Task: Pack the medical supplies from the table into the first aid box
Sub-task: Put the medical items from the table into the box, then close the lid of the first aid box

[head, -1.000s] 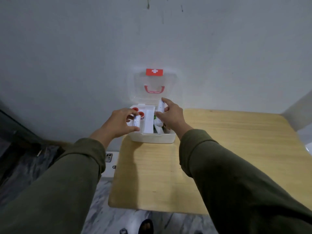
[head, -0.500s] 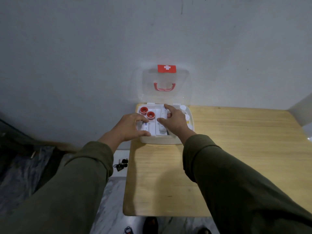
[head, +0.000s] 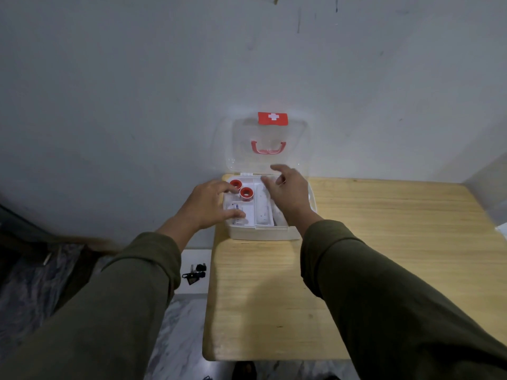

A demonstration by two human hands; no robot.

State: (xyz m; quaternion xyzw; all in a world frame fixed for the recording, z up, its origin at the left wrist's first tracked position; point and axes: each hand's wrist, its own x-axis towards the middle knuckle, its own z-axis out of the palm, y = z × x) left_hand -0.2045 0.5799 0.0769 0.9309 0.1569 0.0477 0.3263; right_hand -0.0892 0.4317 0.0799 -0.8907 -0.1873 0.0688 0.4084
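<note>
The white first aid box [head: 263, 233] stands open at the table's far left corner, its clear lid [head: 270, 145] with a red cross label leaning on the wall. Inside lie two red tape rolls [head: 245, 192], a white packet with blue print [head: 239, 212] and a long white item [head: 262, 207] in the middle tray. My left hand [head: 210, 204] rests over the box's left side, fingers spread, thumb on the packet. My right hand [head: 289, 193] hovers above the right half with fingers apart, holding nothing and hiding what lies beneath.
The wooden table [head: 370, 259] stretches right and toward me. A grey wall stands right behind the box. On the floor to the left lies a white sheet with a small black object [head: 193, 274]. A white edge [head: 502, 229] shows at the far right.
Both hands let go of the white items they held, which now lie in the box. My right hand has lifted and opened; my left hand flattened over the packet.
</note>
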